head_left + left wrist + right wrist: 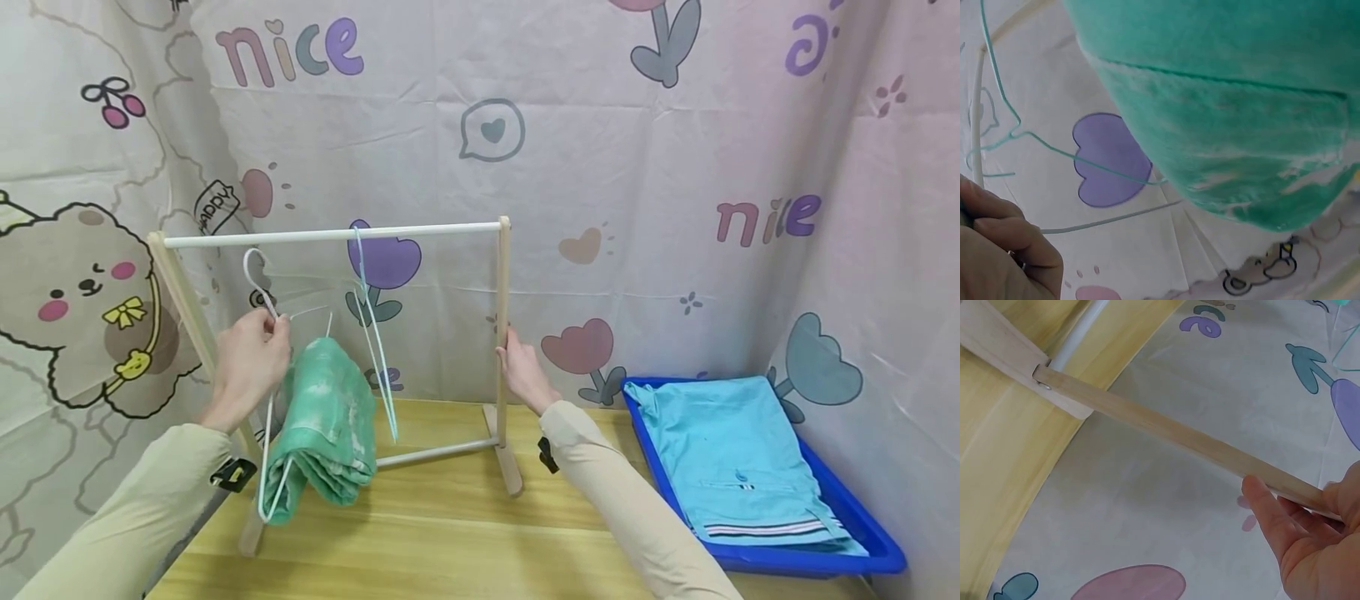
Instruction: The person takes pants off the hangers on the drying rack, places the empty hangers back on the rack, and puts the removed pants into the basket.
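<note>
My left hand (pixel 251 362) pinches a white wire hanger (pixel 265 458) just below its hook. Folded over that hanger is a green garment (pixel 330 417) with pale patches, which fills much of the left wrist view. The hook stands slightly below the top bar (pixel 315 236) of a clothes rack, apart from it in the head view. My right hand (pixel 525 371) holds the rack's right wooden post (pixel 503 292). In the right wrist view its thumb and fingers (pixel 1263 512) lie on either side of the post. A light blue hanger (pixel 377 350) hangs bare from the bar.
A blue tray (pixel 862 542) on the right contains folded light blue clothing (pixel 735 458) with a striped edge. The rack stands on a wooden table (pixel 450 542). Behind it hangs a printed curtain (pixel 450 75).
</note>
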`<state>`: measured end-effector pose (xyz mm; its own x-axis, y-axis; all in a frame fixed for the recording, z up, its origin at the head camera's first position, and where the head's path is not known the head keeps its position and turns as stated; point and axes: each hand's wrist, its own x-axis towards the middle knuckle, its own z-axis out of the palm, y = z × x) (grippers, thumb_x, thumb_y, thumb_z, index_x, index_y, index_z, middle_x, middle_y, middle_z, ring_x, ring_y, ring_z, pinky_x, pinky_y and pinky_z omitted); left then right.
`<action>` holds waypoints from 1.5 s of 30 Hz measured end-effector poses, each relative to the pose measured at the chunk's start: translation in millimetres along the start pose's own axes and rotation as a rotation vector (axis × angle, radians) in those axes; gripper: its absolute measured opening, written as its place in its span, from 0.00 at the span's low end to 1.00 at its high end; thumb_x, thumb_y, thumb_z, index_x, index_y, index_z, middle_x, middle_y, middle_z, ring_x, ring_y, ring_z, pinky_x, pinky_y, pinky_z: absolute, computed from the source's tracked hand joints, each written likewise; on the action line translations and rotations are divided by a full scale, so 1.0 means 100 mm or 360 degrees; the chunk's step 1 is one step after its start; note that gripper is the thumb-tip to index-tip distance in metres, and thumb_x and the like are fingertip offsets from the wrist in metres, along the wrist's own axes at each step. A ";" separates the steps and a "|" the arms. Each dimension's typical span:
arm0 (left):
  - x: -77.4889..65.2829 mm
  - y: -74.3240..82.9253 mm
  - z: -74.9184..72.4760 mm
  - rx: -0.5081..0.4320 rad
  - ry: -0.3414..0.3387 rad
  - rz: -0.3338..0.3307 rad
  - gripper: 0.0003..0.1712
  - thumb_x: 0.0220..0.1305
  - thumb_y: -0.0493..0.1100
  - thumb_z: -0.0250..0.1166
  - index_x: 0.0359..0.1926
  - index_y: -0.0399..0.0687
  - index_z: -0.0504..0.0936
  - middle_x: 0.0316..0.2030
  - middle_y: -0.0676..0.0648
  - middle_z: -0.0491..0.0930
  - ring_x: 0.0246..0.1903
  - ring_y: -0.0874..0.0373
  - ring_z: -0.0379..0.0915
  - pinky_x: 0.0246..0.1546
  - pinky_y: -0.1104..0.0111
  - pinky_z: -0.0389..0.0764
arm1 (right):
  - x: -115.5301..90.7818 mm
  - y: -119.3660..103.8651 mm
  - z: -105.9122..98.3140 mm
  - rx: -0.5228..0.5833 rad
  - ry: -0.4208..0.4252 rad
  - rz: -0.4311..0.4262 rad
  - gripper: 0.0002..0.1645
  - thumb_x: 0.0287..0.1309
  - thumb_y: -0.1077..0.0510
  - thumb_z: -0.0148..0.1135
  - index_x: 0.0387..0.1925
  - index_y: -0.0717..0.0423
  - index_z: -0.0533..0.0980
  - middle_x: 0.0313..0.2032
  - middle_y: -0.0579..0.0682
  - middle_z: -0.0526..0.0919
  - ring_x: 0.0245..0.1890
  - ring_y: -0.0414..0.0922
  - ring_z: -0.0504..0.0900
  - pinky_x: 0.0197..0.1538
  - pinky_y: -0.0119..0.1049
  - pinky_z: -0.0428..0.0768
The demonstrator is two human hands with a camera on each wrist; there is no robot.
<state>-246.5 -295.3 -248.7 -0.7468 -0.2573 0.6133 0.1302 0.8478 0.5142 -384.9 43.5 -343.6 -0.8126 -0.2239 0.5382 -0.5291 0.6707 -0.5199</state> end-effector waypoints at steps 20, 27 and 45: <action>0.00 0.37 0.35 -0.0155 -0.0086 -0.0139 0.22 0.75 0.52 0.47 0.34 0.40 0.75 0.22 0.43 0.78 0.18 0.54 0.70 0.17 0.65 0.70 | -0.24 0.02 0.21 0.0069 0.0143 -0.0001 0.03 0.64 0.61 0.57 0.38 0.56 0.72 0.30 0.50 0.79 0.26 0.42 0.77 0.28 0.32 0.76; -0.03 0.41 0.41 -0.0263 -0.0154 -0.0207 0.22 0.76 0.53 0.47 0.37 0.39 0.74 0.21 0.45 0.75 0.16 0.55 0.69 0.14 0.66 0.70 | -0.52 -0.14 0.47 0.0250 -0.0645 0.0031 0.13 0.70 0.56 0.54 0.42 0.59 0.81 0.29 0.53 0.85 0.24 0.42 0.81 0.27 0.32 0.80; -0.08 0.50 0.51 -0.0352 -0.0166 -0.0253 0.24 0.75 0.57 0.47 0.38 0.39 0.74 0.17 0.48 0.75 0.14 0.56 0.74 0.13 0.65 0.71 | -1.10 -0.36 1.19 0.1881 -0.1240 0.0940 0.43 0.72 0.32 0.35 0.67 0.64 0.62 0.51 0.62 0.76 0.53 0.62 0.80 0.56 0.55 0.79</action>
<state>-267.4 -227.4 -258.0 -0.8307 -0.3202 0.4555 0.1366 0.6759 0.7242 -305.3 -40.0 -463.4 -0.6928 -0.6921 -0.2027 0.3255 -0.0493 -0.9443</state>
